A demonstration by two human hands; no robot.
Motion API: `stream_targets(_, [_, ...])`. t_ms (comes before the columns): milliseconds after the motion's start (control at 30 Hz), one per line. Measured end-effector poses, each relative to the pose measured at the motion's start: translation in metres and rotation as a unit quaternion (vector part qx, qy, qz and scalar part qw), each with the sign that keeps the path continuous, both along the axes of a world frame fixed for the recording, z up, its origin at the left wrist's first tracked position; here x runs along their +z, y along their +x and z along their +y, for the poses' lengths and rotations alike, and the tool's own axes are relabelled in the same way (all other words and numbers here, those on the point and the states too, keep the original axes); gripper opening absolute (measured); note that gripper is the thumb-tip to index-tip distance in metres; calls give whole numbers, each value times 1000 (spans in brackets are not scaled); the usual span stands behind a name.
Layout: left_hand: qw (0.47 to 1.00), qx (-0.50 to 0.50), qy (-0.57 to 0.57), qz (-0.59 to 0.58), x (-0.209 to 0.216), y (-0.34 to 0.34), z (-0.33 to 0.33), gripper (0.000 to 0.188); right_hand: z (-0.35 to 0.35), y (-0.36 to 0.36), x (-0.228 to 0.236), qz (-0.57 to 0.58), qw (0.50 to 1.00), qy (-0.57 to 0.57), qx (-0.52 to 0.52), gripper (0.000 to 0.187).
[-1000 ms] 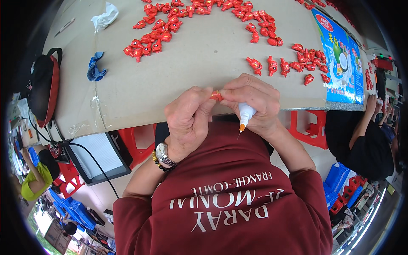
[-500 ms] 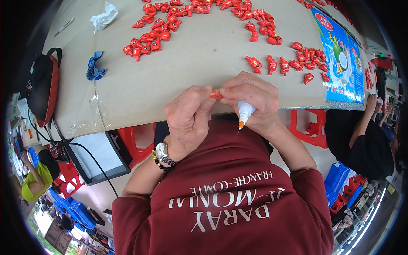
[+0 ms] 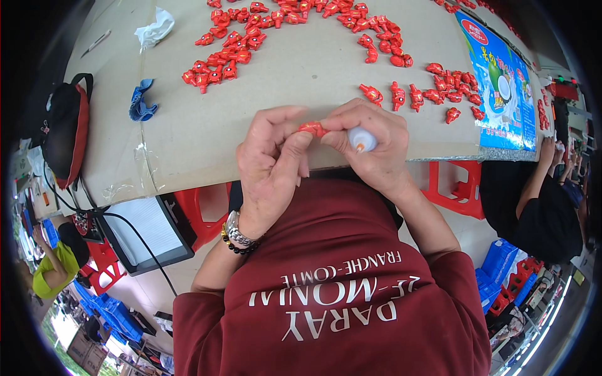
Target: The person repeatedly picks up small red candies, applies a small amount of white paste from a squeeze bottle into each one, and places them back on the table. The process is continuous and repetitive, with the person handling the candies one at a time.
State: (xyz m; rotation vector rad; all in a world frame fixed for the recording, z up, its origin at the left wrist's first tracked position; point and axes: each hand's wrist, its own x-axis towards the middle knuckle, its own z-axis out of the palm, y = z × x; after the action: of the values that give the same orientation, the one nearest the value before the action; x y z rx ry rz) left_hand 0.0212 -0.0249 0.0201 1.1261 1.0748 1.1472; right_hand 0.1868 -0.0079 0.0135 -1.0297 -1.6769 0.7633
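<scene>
My left hand (image 3: 271, 161) and my right hand (image 3: 369, 143) meet at the near edge of the cardboard-covered table (image 3: 188, 138). Between the fingertips of both hands sits a small red plastic piece (image 3: 311, 129). My right hand also grips a small white glue bottle with an orange tip (image 3: 362, 140), its nozzle pointing toward me. Several more red pieces lie in a scattered heap (image 3: 238, 44) at the far middle and in a loose row (image 3: 433, 94) to the right of my hands.
A blue printed bag (image 3: 505, 88) lies at the right of the table, a blue cloth (image 3: 141, 103) and a crumpled white tissue (image 3: 155, 28) at the left. A black and red bag (image 3: 63, 135) sits at the left edge. Red stools and another person (image 3: 539, 207) are at my right.
My right hand has turned the glue bottle, so its orange tip now points more toward me instead of down. Both hands stay at the table's edge on the red piece.
</scene>
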Motion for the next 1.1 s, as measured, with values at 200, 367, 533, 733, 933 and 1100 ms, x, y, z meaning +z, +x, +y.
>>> stream_targets(200, [996,-7,68,53,1,-1,-4,16,-5,1,13,54,979,-191,-46,13])
stream_targets(367, [971,-1,175,166,-9,-7,-2,14,-9,1,22,99,955,-275,-40,14])
stream_targets(533, [988,-26,108,111,-4,-8,-3,16,-7,-2,15,67,989,-123,-35,17])
stream_targets(733, [997,-35,0,-76,-4,-3,-7,17,-6,-4,11,77,993,-90,-10,17])
stream_targets(933, [993,-40,9,-110,-6,0,-9,16,-8,-5,7,101,992,-74,-7,18])
stream_targets(1100, [994,-33,7,-99,-8,0,-11,15,-9,-6,6,91,993,-71,-5,19])
